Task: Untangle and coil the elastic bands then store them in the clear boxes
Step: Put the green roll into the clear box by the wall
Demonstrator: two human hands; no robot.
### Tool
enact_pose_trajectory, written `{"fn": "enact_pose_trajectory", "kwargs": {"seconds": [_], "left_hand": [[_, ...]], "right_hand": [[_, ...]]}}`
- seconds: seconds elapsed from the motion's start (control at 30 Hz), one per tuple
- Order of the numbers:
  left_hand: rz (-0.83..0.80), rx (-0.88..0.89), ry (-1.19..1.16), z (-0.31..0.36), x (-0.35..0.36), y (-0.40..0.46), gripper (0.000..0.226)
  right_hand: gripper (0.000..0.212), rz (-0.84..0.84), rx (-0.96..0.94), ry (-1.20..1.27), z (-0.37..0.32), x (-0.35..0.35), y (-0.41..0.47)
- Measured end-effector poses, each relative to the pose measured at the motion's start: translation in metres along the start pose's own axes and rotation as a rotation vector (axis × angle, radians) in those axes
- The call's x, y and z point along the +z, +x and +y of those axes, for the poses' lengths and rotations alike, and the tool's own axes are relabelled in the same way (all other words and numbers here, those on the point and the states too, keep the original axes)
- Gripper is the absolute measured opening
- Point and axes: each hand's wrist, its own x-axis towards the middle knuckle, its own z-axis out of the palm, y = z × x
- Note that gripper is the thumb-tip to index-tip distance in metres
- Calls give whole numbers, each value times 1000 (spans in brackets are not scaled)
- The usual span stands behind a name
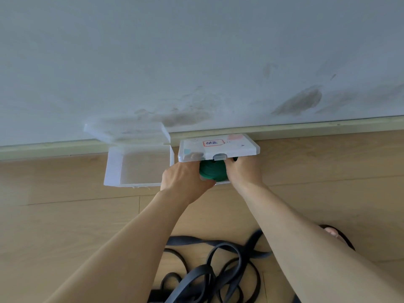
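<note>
— Wall condition? — Pale grey wall (pixel 196 51), dark smudges low down toward the right.
— Floor? — Light wood-plank floor (pixel 65 215), seams visible. A pale skirting board (pixel 306 127) runs along the joint between wall and floor. Lighting even, soft.

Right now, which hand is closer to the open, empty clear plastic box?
Left. The left hand is right beside the open empty clear plastic box, at its right edge, holding the green coiled band. The right hand is farther away, on the coil's other side.
</note>
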Motion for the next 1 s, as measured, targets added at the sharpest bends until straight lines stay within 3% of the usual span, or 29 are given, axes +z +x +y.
{"fn": "enact_pose_trajectory", "kwargs": {"seconds": [0.2, 0.33, 0.53, 0.63, 0.8, 1.0], "left_hand": [[-100, 6, -36, 0, -4, 6, 63], [29, 22, -193, -3, -17, 15, 69], [-29, 60, -32, -6, -12, 9, 102], [-49, 65, 18, -5, -4, 7, 117], [-52, 50, 49, -4, 0, 7, 125], [-47, 40, -11, -2, 6, 9, 129]], "right_hand": [[34, -133, 12, -129, 4, 0, 1], [18, -156, 47, -274, 8, 1, 4], [22, -119, -33, -337, 7, -3, -6], [26, -131, -122, -490, 6, -8, -4], [33, -164, -139, -684, 2, -11, -5], [24, -192, -119, -740, -5, -12, -3]]}}
